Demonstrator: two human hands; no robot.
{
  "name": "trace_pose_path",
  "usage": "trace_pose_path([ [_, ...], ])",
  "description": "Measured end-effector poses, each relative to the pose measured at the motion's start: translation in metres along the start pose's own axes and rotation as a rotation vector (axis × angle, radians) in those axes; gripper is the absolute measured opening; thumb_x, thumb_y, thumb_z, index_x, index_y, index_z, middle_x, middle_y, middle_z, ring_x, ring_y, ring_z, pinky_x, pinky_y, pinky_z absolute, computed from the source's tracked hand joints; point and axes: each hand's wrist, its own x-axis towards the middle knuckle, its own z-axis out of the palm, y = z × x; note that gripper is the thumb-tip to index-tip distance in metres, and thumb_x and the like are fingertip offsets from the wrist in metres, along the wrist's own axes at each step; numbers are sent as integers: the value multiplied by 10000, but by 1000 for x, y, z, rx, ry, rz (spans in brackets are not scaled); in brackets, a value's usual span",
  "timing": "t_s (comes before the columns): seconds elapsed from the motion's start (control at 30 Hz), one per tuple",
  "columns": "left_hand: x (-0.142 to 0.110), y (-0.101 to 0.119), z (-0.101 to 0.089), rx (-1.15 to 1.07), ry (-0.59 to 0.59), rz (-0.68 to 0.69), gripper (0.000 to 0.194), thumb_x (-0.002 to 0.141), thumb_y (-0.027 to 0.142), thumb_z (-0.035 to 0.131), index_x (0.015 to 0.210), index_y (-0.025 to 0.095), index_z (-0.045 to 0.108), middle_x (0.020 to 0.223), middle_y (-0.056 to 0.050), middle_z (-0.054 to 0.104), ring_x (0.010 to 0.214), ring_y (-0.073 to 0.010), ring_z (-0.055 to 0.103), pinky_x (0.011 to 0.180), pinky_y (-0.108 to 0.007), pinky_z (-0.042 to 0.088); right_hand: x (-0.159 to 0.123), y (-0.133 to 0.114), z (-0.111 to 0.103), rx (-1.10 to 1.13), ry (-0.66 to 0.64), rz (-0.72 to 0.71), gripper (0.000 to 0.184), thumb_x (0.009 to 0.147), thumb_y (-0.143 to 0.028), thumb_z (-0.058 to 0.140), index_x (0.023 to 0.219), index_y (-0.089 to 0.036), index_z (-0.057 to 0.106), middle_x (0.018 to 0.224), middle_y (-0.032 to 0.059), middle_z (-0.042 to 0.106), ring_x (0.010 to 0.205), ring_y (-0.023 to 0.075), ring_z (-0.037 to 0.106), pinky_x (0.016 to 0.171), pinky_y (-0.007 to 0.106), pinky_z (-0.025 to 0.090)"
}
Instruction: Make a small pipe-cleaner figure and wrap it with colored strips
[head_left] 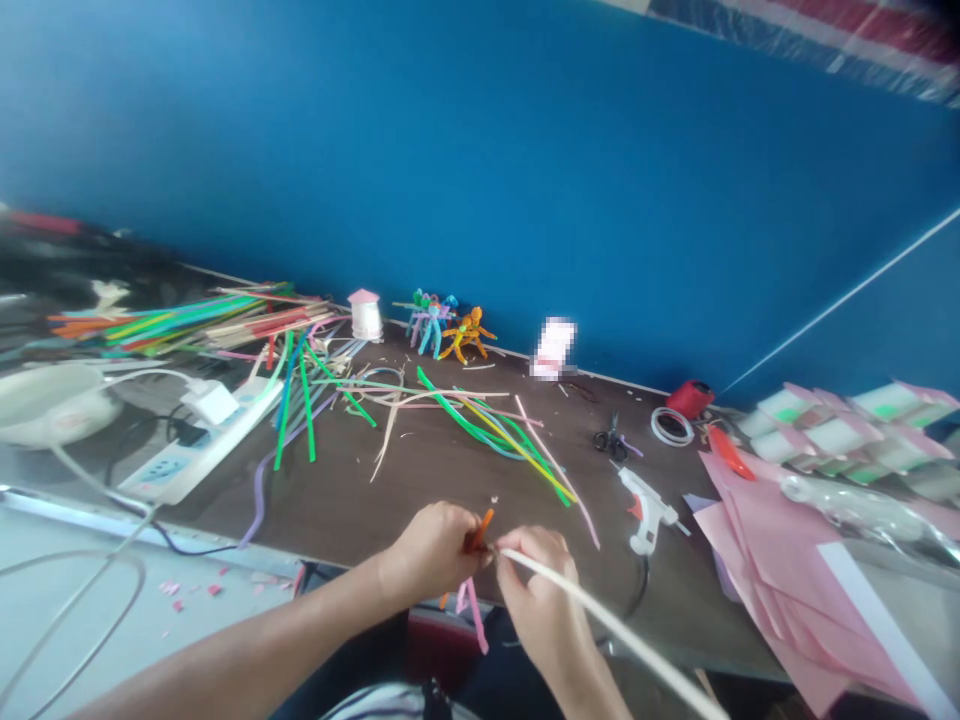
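My left hand (pixel 431 548) is closed on a small bundle of fuzzy pipe cleaners, with a short orange pipe cleaner (pixel 482 528) poking out above the fingers. A pink pipe cleaner (pixel 474 618) hangs below that hand. In a pinch, my right hand (pixel 546 590) grips one end of a long cream pipe cleaner (pixel 619 622), which runs back towards the lower right. The fingertips of both hands nearly meet above the table's front edge, where the join between the pieces is too small to make out.
On the dark table (pixel 360 500) lie loose green pipe cleaners (pixel 457 420), black scissors (pixel 613 440) and a white glue gun (pixel 646 508). Pink sheets (pixel 780 570) cover the right side. A power strip (pixel 202 440) sits left; small pipe-cleaner figures (pixel 469 332) stand near the blue wall.
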Motion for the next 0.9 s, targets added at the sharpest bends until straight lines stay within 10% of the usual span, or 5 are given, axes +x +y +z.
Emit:
trace_pose_path([
  [0.33,0,-6,7,-379,-10,-36,236,688,213,436,517,120,570,450,47,406,478,-79,375,466,-177,246,-12,-3,8,-112,138,-303,198,767,-61,499,875,-203,583,856,60,659,819,192,572,746,345,405],
  [0.9,0,1,5,-1007,-116,-250,207,668,316,557,652,112,584,536,-12,593,498,-111,524,474,-194,364,-23,7,15,-36,158,-249,204,782,-50,456,856,-195,579,813,63,636,756,191,568,714,353,423],
])
